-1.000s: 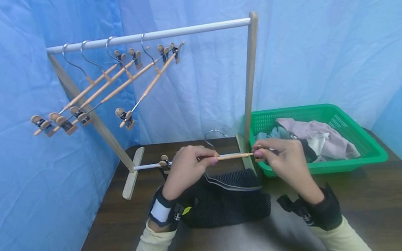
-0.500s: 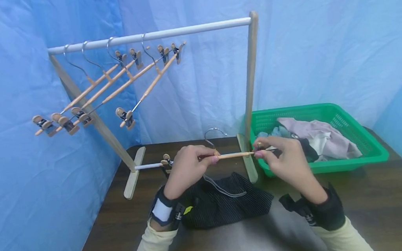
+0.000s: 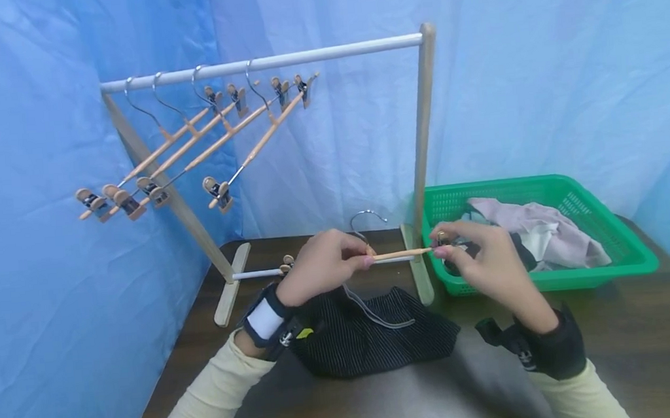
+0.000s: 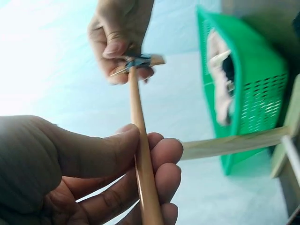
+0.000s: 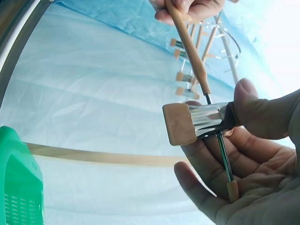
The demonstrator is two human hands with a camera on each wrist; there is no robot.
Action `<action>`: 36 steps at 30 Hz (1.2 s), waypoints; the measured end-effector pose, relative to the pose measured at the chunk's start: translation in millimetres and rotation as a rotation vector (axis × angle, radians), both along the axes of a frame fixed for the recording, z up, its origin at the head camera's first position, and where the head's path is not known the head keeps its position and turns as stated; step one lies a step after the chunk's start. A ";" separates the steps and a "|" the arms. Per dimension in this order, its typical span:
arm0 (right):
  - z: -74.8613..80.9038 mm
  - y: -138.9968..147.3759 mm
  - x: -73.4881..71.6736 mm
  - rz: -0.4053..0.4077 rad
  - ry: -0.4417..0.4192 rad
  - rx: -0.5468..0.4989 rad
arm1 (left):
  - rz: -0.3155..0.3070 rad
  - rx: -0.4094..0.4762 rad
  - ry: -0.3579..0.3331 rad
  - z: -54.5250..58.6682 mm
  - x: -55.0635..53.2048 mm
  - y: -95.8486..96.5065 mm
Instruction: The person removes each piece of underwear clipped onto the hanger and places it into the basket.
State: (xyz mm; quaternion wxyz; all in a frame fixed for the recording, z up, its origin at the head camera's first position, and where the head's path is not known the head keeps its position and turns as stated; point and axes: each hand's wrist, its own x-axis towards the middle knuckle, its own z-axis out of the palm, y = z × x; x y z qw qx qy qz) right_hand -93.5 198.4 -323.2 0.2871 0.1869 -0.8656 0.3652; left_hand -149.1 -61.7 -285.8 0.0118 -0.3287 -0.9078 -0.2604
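Observation:
My left hand (image 3: 322,266) grips the wooden bar of a clip hanger (image 3: 400,254) near its hook, which points up. At the bar's right end my right hand (image 3: 482,250) pinches a wood-and-metal clip (image 5: 199,123); its thumb presses the clip's black-edged end in the right wrist view. The hanger's other clip (image 3: 287,263) shows just left of my left hand. Below lies a black pinstriped garment (image 3: 380,336) with a pale curved edge line, slumped on the table. My left hand and wrist hide its upper left part, so whether that clip grips it I cannot tell.
Behind stands a rack (image 3: 323,54) with a white rail and wooden legs. Several clip hangers (image 3: 234,133) hang towards its left side. A green basket (image 3: 611,270) holding pink, white and dark cloth stands on the right of the dark wooden table (image 3: 622,324). Blue curtain surrounds everything.
The garment's right part has slumped lower, away from the bar's right end. Both hands still hold the hanger. The head view has shifted slightly, and my left elbow has swung outward.

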 end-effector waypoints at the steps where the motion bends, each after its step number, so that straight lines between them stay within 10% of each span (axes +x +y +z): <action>1: 0.2 0.9 0.0 0.005 0.003 0.004 | -0.014 -0.026 -0.016 3.2 -0.4 0.4; 10: 0.3 9.4 -2.1 0.122 0.093 0.036 | -0.080 -0.100 -0.271 25.5 3.2 2.8; 20: 2.4 21.7 -2.9 0.165 0.100 0.129 | -0.164 -0.129 -0.343 28.2 10.5 14.0; 36: 14.5 17.9 12.5 0.083 0.280 0.040 | -0.090 0.049 -0.589 27.7 13.7 28.5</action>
